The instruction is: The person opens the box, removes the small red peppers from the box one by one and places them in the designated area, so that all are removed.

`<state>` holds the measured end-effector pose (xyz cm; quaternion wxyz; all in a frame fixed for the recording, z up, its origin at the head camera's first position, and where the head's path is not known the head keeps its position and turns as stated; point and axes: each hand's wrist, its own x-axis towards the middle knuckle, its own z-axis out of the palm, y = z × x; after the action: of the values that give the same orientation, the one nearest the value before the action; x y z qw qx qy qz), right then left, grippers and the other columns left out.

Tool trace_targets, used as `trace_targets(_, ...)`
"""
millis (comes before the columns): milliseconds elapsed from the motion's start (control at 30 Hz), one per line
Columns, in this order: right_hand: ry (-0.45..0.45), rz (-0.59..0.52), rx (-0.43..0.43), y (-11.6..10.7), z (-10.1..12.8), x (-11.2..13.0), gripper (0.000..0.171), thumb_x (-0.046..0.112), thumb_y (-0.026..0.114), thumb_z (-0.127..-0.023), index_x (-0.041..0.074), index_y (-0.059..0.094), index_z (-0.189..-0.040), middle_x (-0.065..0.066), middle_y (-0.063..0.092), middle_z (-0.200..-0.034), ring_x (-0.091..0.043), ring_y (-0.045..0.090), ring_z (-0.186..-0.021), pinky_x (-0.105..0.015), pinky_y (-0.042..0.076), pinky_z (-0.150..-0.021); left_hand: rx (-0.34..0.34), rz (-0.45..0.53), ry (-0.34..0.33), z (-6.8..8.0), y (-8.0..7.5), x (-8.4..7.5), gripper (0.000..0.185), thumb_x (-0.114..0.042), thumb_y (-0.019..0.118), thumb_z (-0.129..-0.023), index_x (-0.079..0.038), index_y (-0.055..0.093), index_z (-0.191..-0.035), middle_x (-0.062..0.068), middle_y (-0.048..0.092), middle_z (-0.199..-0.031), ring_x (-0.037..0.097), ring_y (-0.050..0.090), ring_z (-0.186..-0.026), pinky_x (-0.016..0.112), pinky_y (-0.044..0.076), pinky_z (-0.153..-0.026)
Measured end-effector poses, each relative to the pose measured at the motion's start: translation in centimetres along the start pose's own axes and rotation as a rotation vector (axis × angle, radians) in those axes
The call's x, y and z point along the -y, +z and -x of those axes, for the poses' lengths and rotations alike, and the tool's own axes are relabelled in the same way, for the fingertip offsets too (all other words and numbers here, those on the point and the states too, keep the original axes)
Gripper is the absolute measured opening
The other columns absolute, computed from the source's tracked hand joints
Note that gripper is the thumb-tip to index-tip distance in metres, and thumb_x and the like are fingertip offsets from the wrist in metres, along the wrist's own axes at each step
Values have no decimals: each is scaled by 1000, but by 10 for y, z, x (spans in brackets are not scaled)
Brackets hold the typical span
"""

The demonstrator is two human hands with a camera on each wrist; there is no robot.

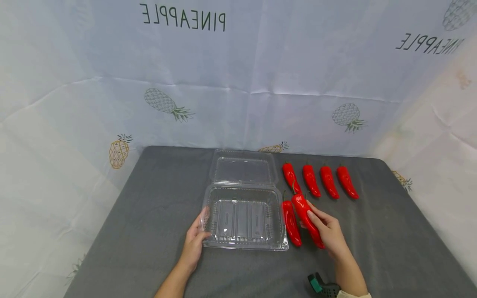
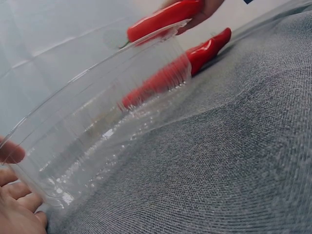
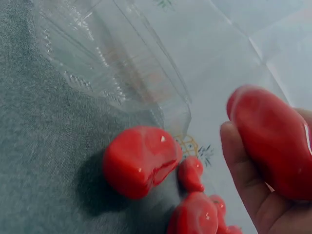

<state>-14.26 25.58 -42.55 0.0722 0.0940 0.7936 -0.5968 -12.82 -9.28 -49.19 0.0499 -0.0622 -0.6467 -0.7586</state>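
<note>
A clear plastic clamshell container (image 1: pixel 244 244) lies on the table with its lid (image 1: pixel 244 165) folded back. My left hand (image 1: pixel 194 242) grips the container's left wall, its thumb over the rim; in the left wrist view the fingers (image 2: pixel 19 195) are against the outside. My right hand (image 1: pixel 329 229) holds a red pepper (image 1: pixel 306 219) just right of the container, thumb on top. In the right wrist view that held pepper (image 3: pixel 273 141) is raised off the table. Another red pepper (image 1: pixel 291 223) lies between it and the container's right wall.
Several more red peppers (image 1: pixel 328 182) lie in a row behind my right hand, to the right of the lid. A grey cloth (image 1: pixel 156 207) covers the table. Behind it hangs a pale curtain (image 1: pixel 246 111) with pineapple prints. A dark strap device (image 1: pixel 322 285) is at my right wrist.
</note>
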Motion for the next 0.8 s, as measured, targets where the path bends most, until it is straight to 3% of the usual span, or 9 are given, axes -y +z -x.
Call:
trace_targets(100, 29, -128, -44, -4, 2, -6, 59, 37, 52, -92, 12, 36, -143, 5, 58, -118, -6, 68, -84, -19, 53, -78, 2, 1, 6, 0, 0, 1, 66, 14, 39, -76, 13, 26, -140, 13, 34, -148, -13, 37, -125, 4, 26, -100)
trace_targets(200, 35, -250, -71, -10, 3, -11, 60, 35, 53, -92, 9, 36, -143, 21, 60, -104, -4, 68, -83, -20, 54, -76, 8, 1, 8, 1, 0, 2, 66, 14, 38, -75, 14, 25, -140, 21, 30, -148, -13, 37, -125, 4, 26, -100)
trace_targets(267, 34, -288, -74, -14, 3, -14, 60, 34, 53, -92, 8, 34, -143, 24, 60, -101, -3, 67, -83, -20, 54, -75, 4, 2, 0, 0, 0, 2, 67, 15, 38, -75, 14, 25, -140, 29, 25, -147, -14, 37, -124, 4, 27, -100)
trace_targets(400, 23, -310, -88, -22, 1, -20, 63, 34, 52, -92, 6, 30, -144, 24, 60, -100, -4, 67, -80, -19, 54, -75, -2, -2, -28, 0, 0, 2, 68, 15, 38, -74, 13, 25, -140, 32, 22, -147, -15, 37, -123, 3, 26, -100)
trace_targets(633, 89, -373, -168, -33, -4, -26, 67, 36, 56, -89, 11, 30, -145, 25, 57, -100, -3, 68, -81, -15, 52, -76, 11, -13, -53, 1, 0, 1, 68, 13, 38, -76, 11, 24, -142, 28, 22, -149, -17, 35, -123, 2, 24, -99)
trace_targets(800, 158, -281, -251, -39, -7, -30, 68, 43, 54, -88, 17, 29, -146, 5, 46, -131, 7, 63, -85, -8, 49, -74, 23, -10, -48, 1, -1, 1, 68, 13, 37, -76, 11, 22, -142, 27, 21, -150, -17, 33, -124, 2, 24, -99)
